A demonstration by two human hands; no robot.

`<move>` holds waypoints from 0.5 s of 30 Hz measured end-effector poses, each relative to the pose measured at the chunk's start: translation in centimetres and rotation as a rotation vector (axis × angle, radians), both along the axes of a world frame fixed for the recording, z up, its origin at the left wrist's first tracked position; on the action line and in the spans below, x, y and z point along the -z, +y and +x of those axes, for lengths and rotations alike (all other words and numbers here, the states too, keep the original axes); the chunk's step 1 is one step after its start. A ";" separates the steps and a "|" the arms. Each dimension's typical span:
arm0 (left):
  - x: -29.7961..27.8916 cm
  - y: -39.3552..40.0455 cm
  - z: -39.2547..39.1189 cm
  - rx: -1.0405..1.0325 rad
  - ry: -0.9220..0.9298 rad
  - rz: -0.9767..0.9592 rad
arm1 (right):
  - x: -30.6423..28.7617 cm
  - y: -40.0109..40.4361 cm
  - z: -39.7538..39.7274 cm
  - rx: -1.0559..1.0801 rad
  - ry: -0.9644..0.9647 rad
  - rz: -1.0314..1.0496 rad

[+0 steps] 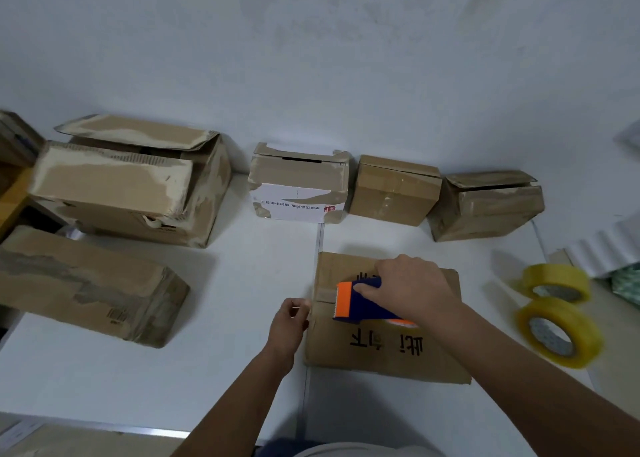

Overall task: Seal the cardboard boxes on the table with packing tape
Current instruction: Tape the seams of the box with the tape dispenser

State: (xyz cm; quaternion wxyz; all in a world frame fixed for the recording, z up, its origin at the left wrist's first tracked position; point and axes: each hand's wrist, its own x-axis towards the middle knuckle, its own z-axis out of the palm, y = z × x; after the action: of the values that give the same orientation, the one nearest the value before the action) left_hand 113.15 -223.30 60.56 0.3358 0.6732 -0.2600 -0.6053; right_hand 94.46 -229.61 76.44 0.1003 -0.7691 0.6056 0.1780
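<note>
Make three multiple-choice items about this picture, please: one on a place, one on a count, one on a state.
1. Where do the spare tape rolls lie?
A. to the right of the box being taped
B. on top of the big open box
C. in the left hand

2. How many spare yellow tape rolls are there?
A. one
B. two
C. four

3. What is the right hand doing?
A. lying flat on the table
B. hanging idle
C. gripping the tape dispenser

Answers:
1 A: both tape rolls rest on the table, right of the flat box.
2 B: two rolls show, one behind the other.
3 C: the right hand is curled round the blue and orange tape dispenser on that box; the left hand pinches at the box edge.
</note>
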 end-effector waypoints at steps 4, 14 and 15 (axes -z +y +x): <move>1.0 0.3 -0.1 0.040 -0.180 0.137 | -0.2 0.1 0.2 -0.010 -0.002 -0.006; -2.9 2.0 0.3 0.483 -0.262 -0.264 | -0.3 -0.1 0.2 -0.002 -0.014 0.009; -2.7 2.5 0.2 0.544 -0.245 -0.252 | -0.4 -0.1 0.3 -0.002 -0.015 0.009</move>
State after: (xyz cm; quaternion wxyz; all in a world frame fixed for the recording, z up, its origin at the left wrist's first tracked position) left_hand 113.33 -220.81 63.30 0.2085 0.5999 -0.5417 -0.5506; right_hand 94.72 -229.68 76.80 0.1083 -0.7706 0.6031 0.1752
